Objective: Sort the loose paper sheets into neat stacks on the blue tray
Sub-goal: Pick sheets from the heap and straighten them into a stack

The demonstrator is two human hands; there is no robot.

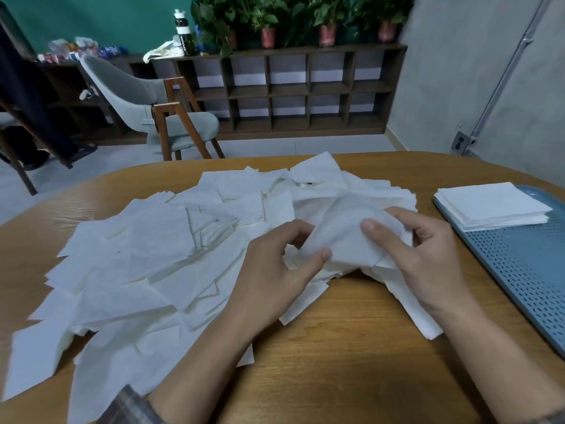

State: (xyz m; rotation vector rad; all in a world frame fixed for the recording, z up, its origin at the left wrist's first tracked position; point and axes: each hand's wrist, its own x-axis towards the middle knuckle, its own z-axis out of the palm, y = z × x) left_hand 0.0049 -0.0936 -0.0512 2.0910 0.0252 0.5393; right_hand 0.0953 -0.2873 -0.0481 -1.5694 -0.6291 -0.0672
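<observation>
Sheet (342,240) partly hides fingers of left hand (269,270).

The sheet (345,240) in my grip is thin, soft, matt white paper, faintly crinkled. The loose sheets (137,270) on the left look alike, creased. The stack (492,206) lies smoother. The table (336,362) is grained wood with a low sheen. The blue tray (526,270) on the right looks like matt, perforated plastic. My left sleeve (128,408) is checked cloth.

The paper sheets (146,270) and the stack (492,206) are white. The tray (526,270) is blue with a dotted perforated pattern, the worktop (336,362) brown wood grain. The sleeve (131,408) is grey plaid.
</observation>
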